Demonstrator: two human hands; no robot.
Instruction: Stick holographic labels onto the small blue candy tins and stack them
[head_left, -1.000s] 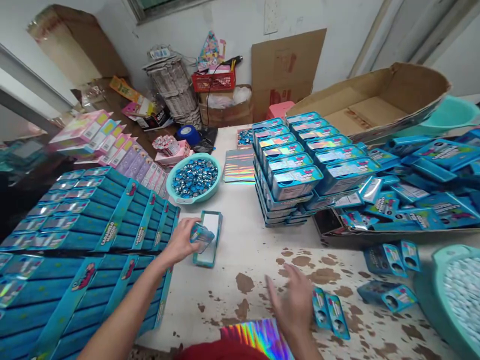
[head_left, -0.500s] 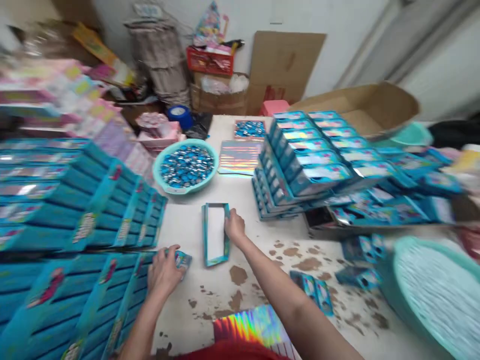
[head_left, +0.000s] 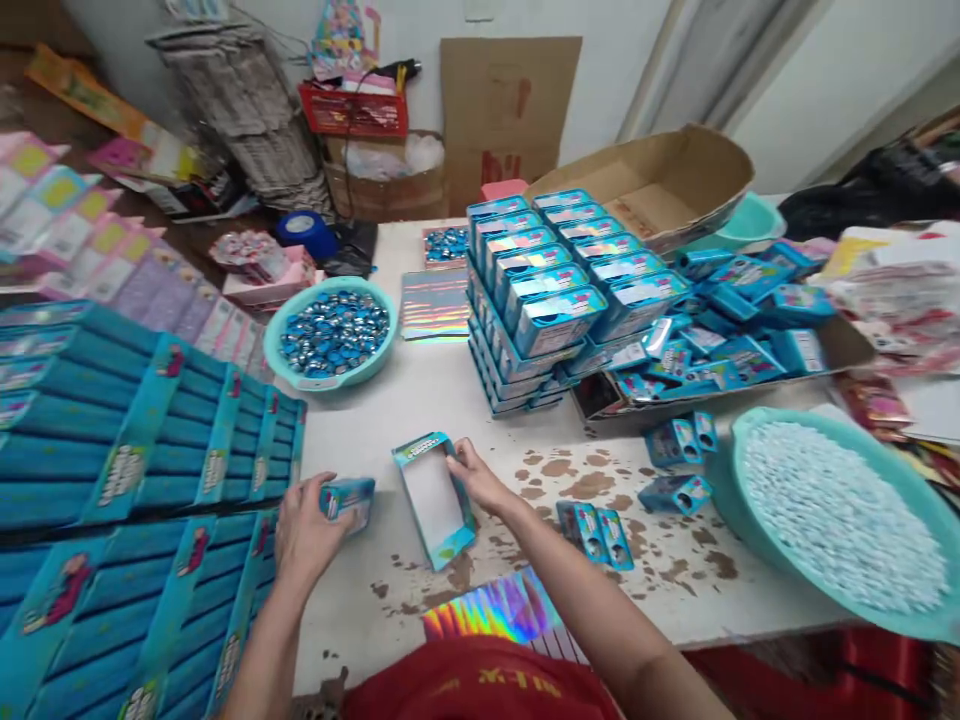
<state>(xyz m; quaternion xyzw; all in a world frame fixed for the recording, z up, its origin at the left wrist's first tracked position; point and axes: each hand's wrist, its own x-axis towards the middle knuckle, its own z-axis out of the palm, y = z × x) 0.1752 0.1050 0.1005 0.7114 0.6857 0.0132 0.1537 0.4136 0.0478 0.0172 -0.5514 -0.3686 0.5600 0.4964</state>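
Observation:
My left hand point(head_left: 307, 525) is closed around a small blue carton point(head_left: 358, 500) with a shiny printed face, just above the table on the left. My right hand point(head_left: 480, 478) pinches the right side wall of an open blue display tray point(head_left: 405, 458), thumb over its rim. The tray has a white inside with nothing in it, and sits turned at an angle. A gap of bare table lies between carton and tray. At far left stands a tall stack of filled blue display trays point(head_left: 150, 480), close to my left hand.
A turquoise basin point(head_left: 274, 345) holds blue and silver wrapped pieces. Stacked filled trays point(head_left: 517, 365) stand behind my right hand. To the right are loose blue cartons point(head_left: 739, 360) in a cardboard tray, and a basin point(head_left: 739, 470) of pale pieces. A holographic sheet point(head_left: 487, 610) lies at the front edge.
The view has swung right and steadied. The open tray has turned from nearly straight to slanted, with my right hand still on its side wall. My left hand still holds the carton.

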